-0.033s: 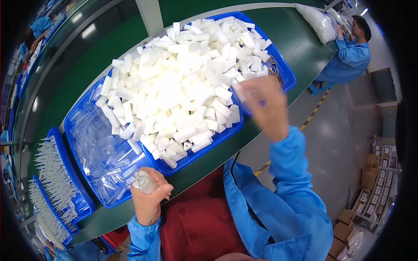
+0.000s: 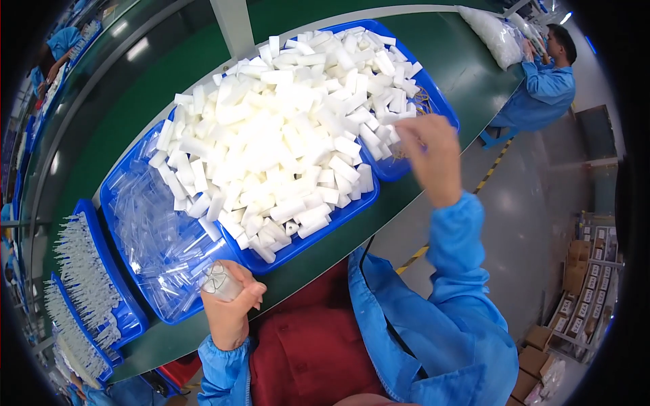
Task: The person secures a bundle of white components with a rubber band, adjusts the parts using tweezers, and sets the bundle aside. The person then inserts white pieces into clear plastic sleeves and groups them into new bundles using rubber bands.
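My left hand (image 2: 229, 304) is closed around an upright bundle of clear plastic tubes (image 2: 222, 283), whose ends face up above my fist. It is at the near edge of a blue tray of loose clear tubes (image 2: 159, 237). My right hand (image 2: 433, 155) hovers over the right-hand blue tray, its thumb and forefinger bent together close to white foam pieces (image 2: 374, 135) and tan rubber bands (image 2: 399, 150). Whatever the fingertips hold, if anything, is too small to make out.
A big heap of white foam blocks (image 2: 271, 128) covers the middle trays on the green table (image 2: 467, 74). Blue racks of thin white-tipped pieces (image 2: 88, 271) stand at the left. A co-worker (image 2: 545, 81) sits at the far right beside a white bag (image 2: 489, 35). Boxes (image 2: 535, 358) stand at the lower right.
My right hand has shifted to the right, away from the foam heap, and is less blurred. My left hand with the tube bundle has barely moved.
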Demonstrator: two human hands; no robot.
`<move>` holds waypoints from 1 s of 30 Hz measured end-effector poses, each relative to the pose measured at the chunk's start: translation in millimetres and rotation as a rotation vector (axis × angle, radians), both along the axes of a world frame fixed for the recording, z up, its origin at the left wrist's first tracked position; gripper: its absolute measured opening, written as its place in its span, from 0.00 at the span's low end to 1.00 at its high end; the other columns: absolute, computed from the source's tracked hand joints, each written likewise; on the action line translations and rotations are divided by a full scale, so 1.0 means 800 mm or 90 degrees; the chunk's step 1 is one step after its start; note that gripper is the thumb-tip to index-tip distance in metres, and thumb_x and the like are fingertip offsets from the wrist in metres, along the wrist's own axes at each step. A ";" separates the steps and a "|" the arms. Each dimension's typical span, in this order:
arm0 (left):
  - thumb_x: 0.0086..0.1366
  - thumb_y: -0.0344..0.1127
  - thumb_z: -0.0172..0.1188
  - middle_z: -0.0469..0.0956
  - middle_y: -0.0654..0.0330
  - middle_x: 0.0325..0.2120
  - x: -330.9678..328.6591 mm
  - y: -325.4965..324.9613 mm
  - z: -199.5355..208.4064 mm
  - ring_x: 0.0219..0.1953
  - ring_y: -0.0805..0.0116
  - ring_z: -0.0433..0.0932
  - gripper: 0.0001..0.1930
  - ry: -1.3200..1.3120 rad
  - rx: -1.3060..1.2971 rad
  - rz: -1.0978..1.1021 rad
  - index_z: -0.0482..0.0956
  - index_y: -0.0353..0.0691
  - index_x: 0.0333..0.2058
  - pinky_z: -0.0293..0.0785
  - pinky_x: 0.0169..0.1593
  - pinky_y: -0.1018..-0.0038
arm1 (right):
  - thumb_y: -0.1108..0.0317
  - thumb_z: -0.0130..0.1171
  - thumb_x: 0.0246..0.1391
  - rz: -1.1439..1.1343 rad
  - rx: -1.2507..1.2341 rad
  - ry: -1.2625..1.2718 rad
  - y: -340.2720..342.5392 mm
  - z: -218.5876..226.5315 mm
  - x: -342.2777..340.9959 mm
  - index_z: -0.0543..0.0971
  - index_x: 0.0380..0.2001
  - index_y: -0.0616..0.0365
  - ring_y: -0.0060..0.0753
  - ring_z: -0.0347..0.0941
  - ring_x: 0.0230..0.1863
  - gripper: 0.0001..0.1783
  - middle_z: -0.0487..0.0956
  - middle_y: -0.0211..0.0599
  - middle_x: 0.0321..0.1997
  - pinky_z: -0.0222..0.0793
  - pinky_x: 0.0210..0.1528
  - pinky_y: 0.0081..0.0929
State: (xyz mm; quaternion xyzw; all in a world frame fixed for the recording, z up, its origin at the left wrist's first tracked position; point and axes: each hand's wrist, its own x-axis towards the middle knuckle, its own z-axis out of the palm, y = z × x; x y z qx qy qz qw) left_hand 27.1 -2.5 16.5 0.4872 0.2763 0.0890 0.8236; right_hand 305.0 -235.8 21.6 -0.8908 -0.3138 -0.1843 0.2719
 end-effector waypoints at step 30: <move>0.59 0.23 0.66 0.78 0.57 0.25 -0.017 0.006 -0.008 0.25 0.70 0.79 0.10 0.014 0.143 0.128 0.71 0.36 0.32 0.75 0.29 0.77 | 0.71 0.62 0.53 0.010 0.057 0.181 -0.043 -0.012 0.062 0.80 0.32 0.58 0.23 0.69 0.34 0.03 0.76 0.30 0.33 0.67 0.39 0.21</move>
